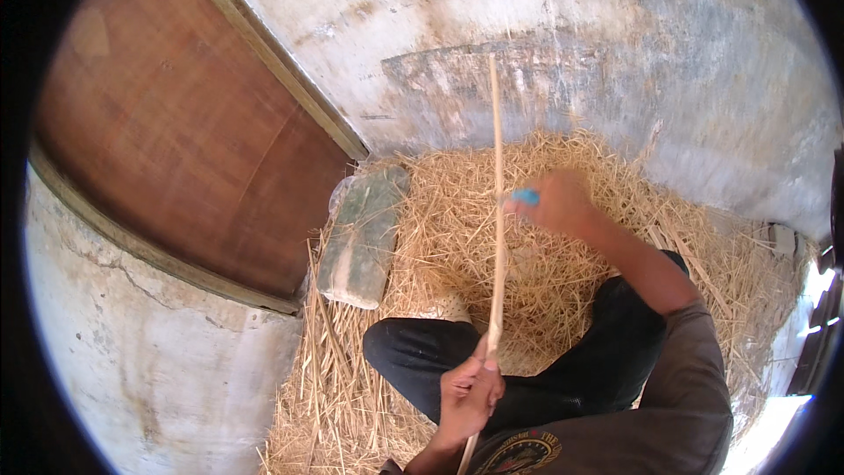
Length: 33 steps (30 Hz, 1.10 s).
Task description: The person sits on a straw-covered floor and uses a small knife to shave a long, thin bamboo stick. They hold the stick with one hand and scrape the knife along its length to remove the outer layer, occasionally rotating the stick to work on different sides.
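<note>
While the left hand (470, 390) is gripping the pale stick (499, 251) low, fingers wrapped, apparently steadying it above the straw (549, 277), the right hand (561, 201) is clenching a blurred blue tool (526, 197) alongside.

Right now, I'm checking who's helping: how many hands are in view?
2: the left hand grips the pale stick low down; the right hand, blurred, holds a blue object beside the stick.
</note>
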### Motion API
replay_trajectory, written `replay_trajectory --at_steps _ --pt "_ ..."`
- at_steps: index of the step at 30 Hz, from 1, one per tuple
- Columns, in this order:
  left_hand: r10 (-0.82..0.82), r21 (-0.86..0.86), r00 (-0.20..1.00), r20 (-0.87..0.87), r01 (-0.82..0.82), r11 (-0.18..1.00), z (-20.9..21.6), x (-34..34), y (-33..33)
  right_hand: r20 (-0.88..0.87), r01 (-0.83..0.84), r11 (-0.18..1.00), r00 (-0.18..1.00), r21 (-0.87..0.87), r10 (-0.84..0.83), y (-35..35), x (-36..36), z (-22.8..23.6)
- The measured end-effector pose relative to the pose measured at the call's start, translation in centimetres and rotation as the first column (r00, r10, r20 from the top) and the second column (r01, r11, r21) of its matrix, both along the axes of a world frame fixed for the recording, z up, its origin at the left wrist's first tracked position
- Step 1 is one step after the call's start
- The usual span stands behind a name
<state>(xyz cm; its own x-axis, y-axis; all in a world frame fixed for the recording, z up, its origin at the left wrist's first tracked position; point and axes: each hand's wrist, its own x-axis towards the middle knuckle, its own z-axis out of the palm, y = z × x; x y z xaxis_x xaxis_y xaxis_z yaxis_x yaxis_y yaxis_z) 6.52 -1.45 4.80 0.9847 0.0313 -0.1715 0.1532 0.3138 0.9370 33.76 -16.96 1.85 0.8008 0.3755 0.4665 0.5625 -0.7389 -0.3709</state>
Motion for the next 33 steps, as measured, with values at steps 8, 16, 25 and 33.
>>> replay_trajectory --at_steps 8,16,25,33 --pt "-0.047 -0.025 0.999 0.019 0.047 0.999 -0.3 -1.6 0.2 -0.083 -0.053 0.997 0.995 -0.059 0.048 -1.2 -0.1 1.8" --pt "-0.112 -0.050 0.994 -0.002 0.112 0.992 -0.5 -3.3 -0.3 -0.215 0.174 0.979 0.957 -0.102 -0.193 -3.4 6.4 2.9" --pt "-0.086 0.232 0.986 -0.140 0.117 0.966 -0.8 -5.0 -0.2 -0.320 0.557 0.828 0.774 -0.065 -0.546 -12.8 17.5 4.1" --pt "-0.031 -0.078 0.999 -0.015 0.030 0.997 -1.8 -1.4 2.2 -0.421 0.345 0.900 0.881 0.267 -0.213 -8.7 9.2 -0.5"
